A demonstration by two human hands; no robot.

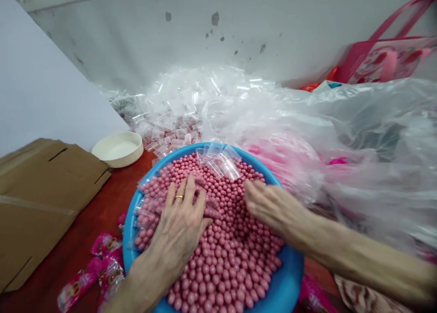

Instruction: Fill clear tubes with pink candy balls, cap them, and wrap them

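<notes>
A wall (191, 40) is backing a blue tub (288, 288); filled packets (149, 217) are lining its left edge, many beads (216, 276) lying loose under empty packets (223, 162). The left hand (179, 219) is spreading open; the right hand (269, 206) is curling, hold unclear.

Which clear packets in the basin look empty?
The flat packets at the far rim of the blue basin; the left-side packets bulge with pink balls.

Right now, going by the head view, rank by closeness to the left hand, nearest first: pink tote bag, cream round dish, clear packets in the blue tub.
From the left hand:
1. Clear packets, far side of tub
2. Cream round dish, left
3. Pink tote bag, far right
</notes>
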